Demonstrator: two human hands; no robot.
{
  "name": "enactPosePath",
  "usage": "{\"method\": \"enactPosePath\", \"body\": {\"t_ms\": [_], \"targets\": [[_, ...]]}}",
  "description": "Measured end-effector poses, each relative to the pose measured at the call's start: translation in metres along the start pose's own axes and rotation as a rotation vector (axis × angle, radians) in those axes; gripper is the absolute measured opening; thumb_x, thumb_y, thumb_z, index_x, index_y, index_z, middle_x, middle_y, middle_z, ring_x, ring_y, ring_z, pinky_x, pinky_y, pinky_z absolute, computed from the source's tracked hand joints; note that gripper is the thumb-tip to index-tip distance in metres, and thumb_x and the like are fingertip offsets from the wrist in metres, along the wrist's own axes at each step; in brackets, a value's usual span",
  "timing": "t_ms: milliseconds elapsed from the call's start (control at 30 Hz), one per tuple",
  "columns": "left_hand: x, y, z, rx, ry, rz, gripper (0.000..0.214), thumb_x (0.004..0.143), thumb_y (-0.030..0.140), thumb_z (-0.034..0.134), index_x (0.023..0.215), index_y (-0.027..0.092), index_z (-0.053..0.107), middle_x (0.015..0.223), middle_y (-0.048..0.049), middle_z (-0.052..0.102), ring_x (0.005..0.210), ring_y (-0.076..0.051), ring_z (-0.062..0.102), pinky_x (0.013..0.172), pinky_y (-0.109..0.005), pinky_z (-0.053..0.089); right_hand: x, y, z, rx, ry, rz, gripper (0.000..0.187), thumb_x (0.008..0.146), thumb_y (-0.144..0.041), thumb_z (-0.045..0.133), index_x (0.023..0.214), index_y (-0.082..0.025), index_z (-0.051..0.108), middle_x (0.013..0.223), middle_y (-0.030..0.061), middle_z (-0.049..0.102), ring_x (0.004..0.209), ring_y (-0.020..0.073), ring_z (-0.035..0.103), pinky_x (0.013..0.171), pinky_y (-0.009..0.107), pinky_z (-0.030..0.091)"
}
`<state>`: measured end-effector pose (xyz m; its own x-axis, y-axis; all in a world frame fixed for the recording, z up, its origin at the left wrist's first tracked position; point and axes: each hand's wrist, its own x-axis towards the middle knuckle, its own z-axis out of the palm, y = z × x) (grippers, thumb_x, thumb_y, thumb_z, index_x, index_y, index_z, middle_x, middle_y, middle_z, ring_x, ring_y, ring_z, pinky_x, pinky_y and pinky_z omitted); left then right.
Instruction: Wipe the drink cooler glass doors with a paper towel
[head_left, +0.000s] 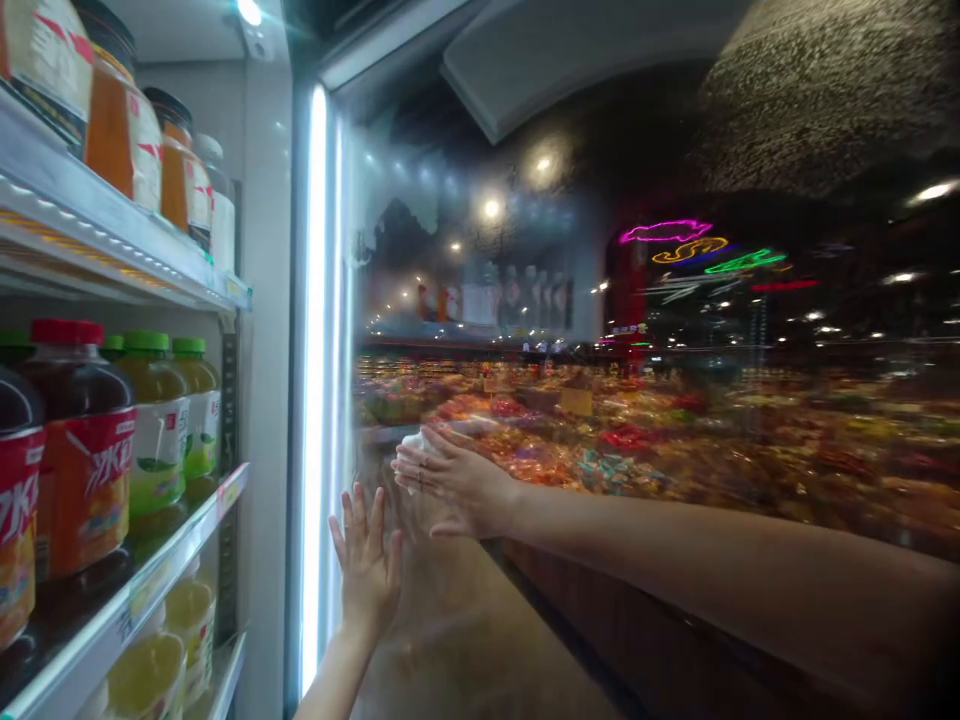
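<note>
My right hand (pixel 457 485) reaches in from the right and presses a wadded white cloth or tissue (pixel 414 450) against the glass door (pixel 480 590). Its fingers lie over the wad, pointing left, and most of the wad is hidden under them. Lower and to the left is my left hand (pixel 369 555), fingers up and spread, with nothing in it. It appears to rest flat on the glass close to the lit door edge. Faint streaks show on the glass around both hands.
At the left stands a drinks cooler with a bright light strip (pixel 313 400). Its shelves hold amber bottles (pixel 112 120), red-capped bottles (pixel 79 450), green-capped bottles (pixel 154 420) and yellowish drinks (pixel 150 665). Colourful goods (pixel 637 440) and neon signs (pixel 701 245) show blurred through the glass.
</note>
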<state>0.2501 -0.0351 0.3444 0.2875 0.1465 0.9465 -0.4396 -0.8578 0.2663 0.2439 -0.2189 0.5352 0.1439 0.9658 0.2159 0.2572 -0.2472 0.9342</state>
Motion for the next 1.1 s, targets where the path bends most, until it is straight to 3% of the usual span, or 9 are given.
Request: {"method": "enactPosePath", "body": {"t_ms": [200, 400, 533, 633, 767, 833, 900, 1033, 1100], "targets": [[0.024, 0.014, 0.001, -0.030, 0.037, 0.032, 0.070, 0.099, 0.028, 0.044, 0.162, 0.036, 0.015, 0.173, -0.0052, 0.010, 0.160, -0.029, 0.002, 0.128, -0.066, 0.004, 0.018, 0.134, -0.056, -0.128, -0.006, 0.385, 0.082, 0.099, -0.069, 0.033, 0.159, -0.013, 0.035, 0.167, 0.0113, 0.034, 0.156, 0.0363, 0.021, 0.128, 0.063, 0.006], [0.078, 0.062, 0.010, -0.075, 0.056, 0.160, 0.072, 0.098, 0.028, 0.048, 0.161, 0.038, 0.017, 0.173, -0.0024, 0.012, 0.160, -0.029, 0.006, 0.130, -0.063, 0.008, -0.019, 0.143, -0.071, -0.117, -0.025, 0.220, 0.089, 0.093, -0.078, 0.038, 0.159, -0.019, 0.036, 0.166, 0.0060, 0.037, 0.157, 0.0321, 0.021, 0.130, 0.058, 0.008], [0.113, 0.097, 0.010, -0.096, 0.066, 0.234, 0.071, 0.098, 0.030, 0.048, 0.162, 0.037, 0.016, 0.173, -0.0031, 0.009, 0.160, -0.031, 0.005, 0.129, -0.065, 0.008, -0.047, 0.175, -0.089, -0.100, 0.055, 0.410, 0.082, 0.097, -0.071, 0.036, 0.158, -0.016, 0.036, 0.166, 0.0093, 0.036, 0.157, 0.0339, 0.020, 0.129, 0.061, 0.007], [0.107, 0.119, 0.013, -0.106, 0.051, 0.245, 0.071, 0.099, 0.029, 0.047, 0.162, 0.035, 0.015, 0.173, -0.0048, 0.011, 0.160, -0.030, 0.003, 0.129, -0.065, 0.006, -0.073, 0.145, -0.091, -0.120, 0.107, 0.554, 0.087, 0.097, -0.073, 0.033, 0.158, -0.010, 0.036, 0.166, 0.0138, 0.034, 0.157, 0.0373, 0.017, 0.128, 0.064, 0.005], [0.057, 0.131, 0.018, -0.100, 0.007, 0.221, 0.073, 0.099, 0.028, 0.048, 0.163, 0.033, 0.014, 0.173, -0.0072, 0.007, 0.160, -0.031, 0.000, 0.128, -0.066, 0.003, -0.125, 0.012, -0.070, -0.137, 0.018, 0.424, 0.091, 0.088, -0.083, 0.039, 0.152, -0.019, 0.049, 0.164, 0.0062, 0.039, 0.158, 0.0339, 0.015, 0.132, 0.058, 0.002], [0.025, 0.131, 0.019, -0.095, -0.057, 0.236, 0.075, 0.098, 0.028, 0.051, 0.163, 0.032, 0.014, 0.174, -0.0078, 0.005, 0.160, -0.032, -0.001, 0.128, -0.066, 0.003, -0.151, -0.033, -0.070, -0.108, -0.023, 0.345, 0.089, 0.085, -0.082, 0.047, 0.151, -0.023, 0.051, 0.163, 0.0020, 0.042, 0.160, 0.0301, 0.009, 0.133, 0.054, 0.000], [-0.003, 0.126, 0.019, -0.098, -0.110, 0.261, 0.077, 0.097, 0.027, 0.053, 0.163, 0.031, 0.013, 0.174, -0.0078, 0.003, 0.160, -0.032, -0.003, 0.128, -0.065, 0.002, -0.171, -0.038, -0.079, -0.063, -0.001, 0.406, 0.088, 0.088, -0.075, 0.053, 0.155, -0.020, 0.044, 0.164, 0.0035, 0.040, 0.160, 0.0294, 0.007, 0.133, 0.053, -0.006], [-0.037, 0.116, 0.022, -0.101, -0.156, 0.268, 0.080, 0.096, 0.027, 0.055, 0.163, 0.030, 0.012, 0.174, -0.0071, -0.001, 0.160, -0.032, -0.005, 0.129, -0.063, 0.000, -0.187, -0.005, -0.091, -0.005, 0.081, 0.747, 0.090, 0.096, -0.059, 0.054, 0.165, -0.013, 0.018, 0.168, 0.0122, 0.029, 0.158, 0.0368, 0.015, 0.129, 0.058, -0.011], [-0.045, 0.114, 0.023, -0.096, -0.172, 0.264, 0.080, 0.096, 0.028, 0.055, 0.163, 0.029, 0.011, 0.174, -0.0067, -0.002, 0.160, -0.032, -0.006, 0.129, -0.063, 0.000, -0.191, -0.021, -0.084, 0.004, 0.062, 0.784, 0.092, 0.097, -0.061, 0.052, 0.165, -0.011, 0.015, 0.168, 0.0133, 0.029, 0.158, 0.0374, 0.014, 0.128, 0.060, -0.013]]}}
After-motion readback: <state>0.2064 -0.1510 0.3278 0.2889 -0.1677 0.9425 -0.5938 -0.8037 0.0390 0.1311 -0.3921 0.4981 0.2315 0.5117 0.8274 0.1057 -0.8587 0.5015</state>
